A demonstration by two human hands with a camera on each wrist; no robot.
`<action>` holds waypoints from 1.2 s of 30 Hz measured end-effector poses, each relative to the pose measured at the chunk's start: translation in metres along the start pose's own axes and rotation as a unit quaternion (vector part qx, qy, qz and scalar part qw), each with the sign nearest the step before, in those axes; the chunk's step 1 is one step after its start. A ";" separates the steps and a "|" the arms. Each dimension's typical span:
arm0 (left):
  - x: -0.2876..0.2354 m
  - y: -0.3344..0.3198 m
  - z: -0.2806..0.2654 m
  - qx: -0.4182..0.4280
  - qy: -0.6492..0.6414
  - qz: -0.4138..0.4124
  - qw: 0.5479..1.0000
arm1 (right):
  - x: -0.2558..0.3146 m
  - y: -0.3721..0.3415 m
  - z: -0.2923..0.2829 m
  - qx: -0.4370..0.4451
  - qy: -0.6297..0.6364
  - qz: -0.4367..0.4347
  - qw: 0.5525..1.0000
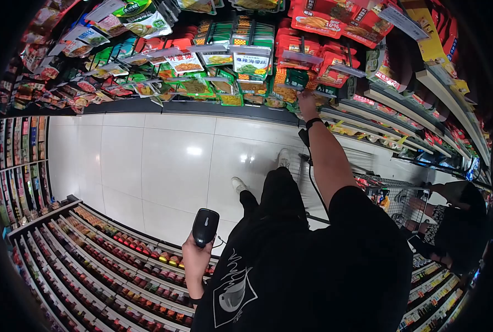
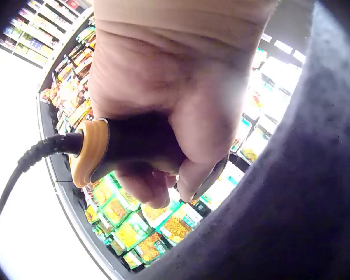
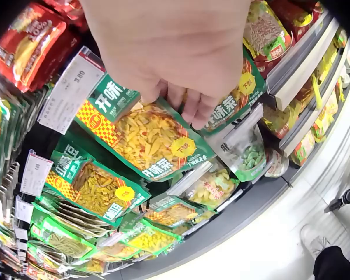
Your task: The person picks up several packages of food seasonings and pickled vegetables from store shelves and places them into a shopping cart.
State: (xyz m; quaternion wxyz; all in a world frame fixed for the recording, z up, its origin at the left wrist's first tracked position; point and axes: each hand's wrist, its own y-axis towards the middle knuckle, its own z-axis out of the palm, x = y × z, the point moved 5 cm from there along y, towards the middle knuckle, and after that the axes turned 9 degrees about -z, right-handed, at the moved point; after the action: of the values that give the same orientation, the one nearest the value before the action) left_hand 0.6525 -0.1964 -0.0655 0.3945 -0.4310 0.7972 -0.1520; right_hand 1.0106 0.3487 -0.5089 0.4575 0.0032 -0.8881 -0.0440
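Note:
In the left hand point(image 1: 198, 260) is a black handheld scanner point(image 1: 205, 227), its rounded head pointing up. The left wrist view shows the fingers wrapped around the dark handle point(image 2: 141, 143), which ends in an orange cap point(image 2: 90, 153) with a cable point(image 2: 32, 158). My right hand point(image 1: 307, 104) reaches into the hanging food packets on the shelf. Its bent fingers point(image 3: 192, 108) grip the upper edge of a green packet of pickled vegetables point(image 3: 149, 140) with a yellow checked corner. The thumb is hidden. Another such packet point(image 3: 239, 96) hangs right beside those fingers.
Price tags point(image 3: 73, 87) stick out on the rack among red packets point(image 3: 29, 46). A wire shopping cart point(image 1: 404, 199) stands at the right, with another person point(image 1: 457, 227) near it. Shelves of goods point(image 1: 108, 260) line the opposite side across a tiled floor point(image 1: 169, 166).

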 end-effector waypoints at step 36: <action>-0.014 -0.021 0.026 -0.016 -0.024 0.013 1.000 | 0.028 -0.025 -0.007 -0.040 0.050 0.044 0.997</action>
State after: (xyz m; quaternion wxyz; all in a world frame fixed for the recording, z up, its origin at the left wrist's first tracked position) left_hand 0.6886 -0.1945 -0.0631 0.4084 -0.4303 0.7955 -0.1238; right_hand 0.9989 0.3217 -0.4844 0.5022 -0.0519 -0.8612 -0.0586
